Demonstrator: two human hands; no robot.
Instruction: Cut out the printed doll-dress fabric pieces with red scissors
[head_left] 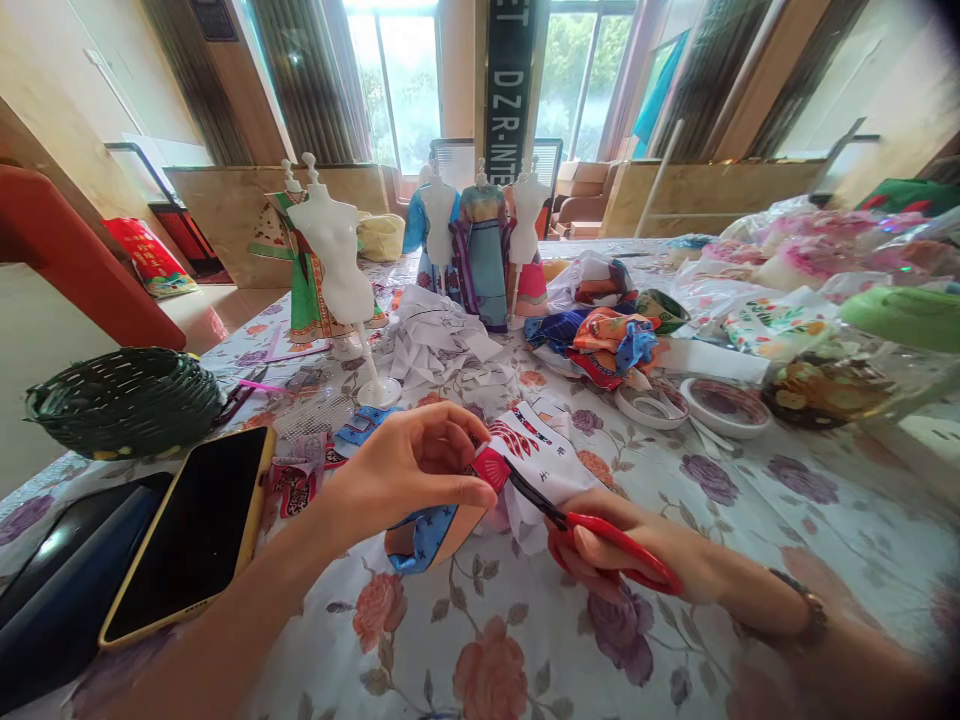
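Note:
My left hand [409, 470] pinches a small piece of printed fabric [489, 465], red at the pinched edge, with a blue and tan part hanging below. My right hand [637, 555] is closed round the red handles of a pair of scissors [592, 535]. The dark blades point up and left and meet the red edge of the fabric beside my left thumb. A white printed sheet [544, 455] with red patterns lies under and behind the fabric, on the flowered tablecloth [480, 640].
A phone in a yellow case [191, 530] and a dark tablet [64, 585] lie at the left, with a green woven basket [124, 400] behind. White doll mannequins [337, 260], some dressed, stand further back. Fabric scraps [607, 340], tape rolls [649, 405] and plastic bags fill the right.

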